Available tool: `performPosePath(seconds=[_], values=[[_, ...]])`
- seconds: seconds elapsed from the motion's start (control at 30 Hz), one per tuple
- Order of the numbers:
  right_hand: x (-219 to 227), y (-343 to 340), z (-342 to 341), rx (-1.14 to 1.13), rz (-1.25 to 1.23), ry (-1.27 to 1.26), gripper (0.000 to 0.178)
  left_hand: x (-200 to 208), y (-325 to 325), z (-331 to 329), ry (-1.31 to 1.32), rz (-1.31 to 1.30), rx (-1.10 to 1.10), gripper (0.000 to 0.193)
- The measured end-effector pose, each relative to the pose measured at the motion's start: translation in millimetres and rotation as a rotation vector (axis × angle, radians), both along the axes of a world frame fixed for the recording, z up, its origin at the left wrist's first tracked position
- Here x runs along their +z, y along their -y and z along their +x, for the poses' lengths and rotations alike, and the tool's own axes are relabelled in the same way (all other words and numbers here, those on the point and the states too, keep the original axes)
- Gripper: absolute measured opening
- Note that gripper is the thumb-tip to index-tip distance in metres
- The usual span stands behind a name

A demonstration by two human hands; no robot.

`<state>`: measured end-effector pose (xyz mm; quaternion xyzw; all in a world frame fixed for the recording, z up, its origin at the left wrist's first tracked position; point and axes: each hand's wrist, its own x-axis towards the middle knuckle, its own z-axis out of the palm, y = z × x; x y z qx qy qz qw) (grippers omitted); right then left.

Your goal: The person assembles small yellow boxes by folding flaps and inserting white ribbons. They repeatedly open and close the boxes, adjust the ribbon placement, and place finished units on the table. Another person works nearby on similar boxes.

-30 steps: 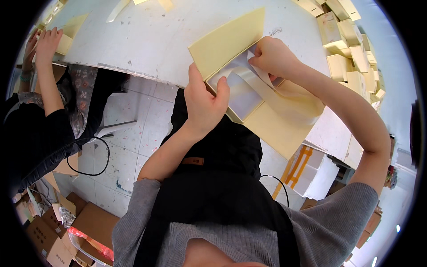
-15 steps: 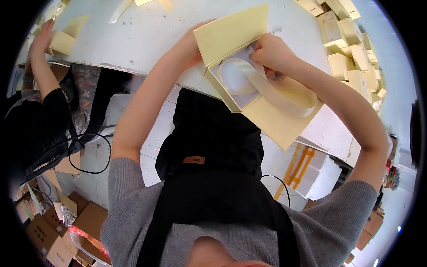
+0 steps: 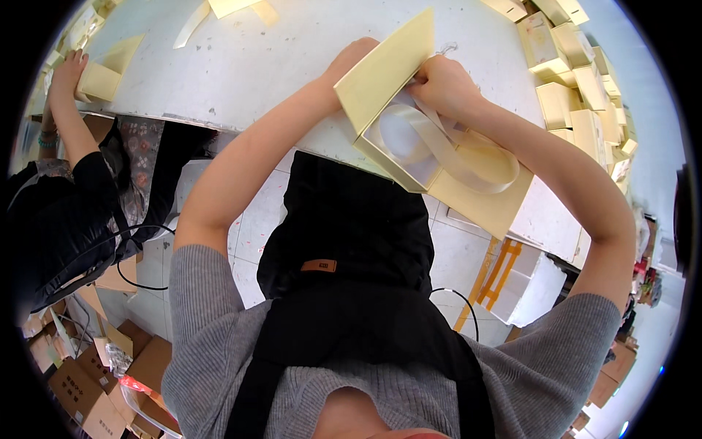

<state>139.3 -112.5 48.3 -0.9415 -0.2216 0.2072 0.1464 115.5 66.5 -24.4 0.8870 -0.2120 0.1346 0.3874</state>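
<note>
A pale yellow box [image 3: 395,170] with a whitish inside sits near the table's edge in front of me. One of its flaps [image 3: 384,69] stands raised and another [image 3: 493,205] lies folded out to the near right. A wide cream ribbon [image 3: 453,162] loops out of the box over the right flap. My right hand [image 3: 447,86] is closed at the box's far side, its fingertips pinching the ribbon where it runs up to them. Behind the raised flap is my left hand [image 3: 355,58], its fingers hidden by the flap.
Many pale yellow boxes [image 3: 578,73] are piled at the table's right. Ribbon strips [image 3: 191,25] lie at the far side of the white table [image 3: 241,80]. To the left, a co-worker's hand [image 3: 67,73] touches another yellow box [image 3: 100,80]. Cardboard cartons [image 3: 80,388] stand on the floor.
The box has shifted a little to the right and turned, its raised flap standing steeper. My left hand has moved up and right behind that flap. My right hand stays at the far side.
</note>
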Motion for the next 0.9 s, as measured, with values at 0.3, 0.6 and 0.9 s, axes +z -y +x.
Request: performPosePath(seconds=[0.3, 0.6, 0.9], values=[[27, 11, 4, -0.007, -0.03, -0.234, 0.019, 32, -146, -34, 0.115, 0.529, 1.158, 0.02], [32, 9, 10, 0.027, -0.088, -0.219, 0.026, 88, 67, -110, 0.354, 0.29, 0.263, 0.015], [24, 15, 19, 0.051, -0.053, -0.174, 0.02, 82, 72, -71, -0.276, 0.219, -0.122, 0.016]])
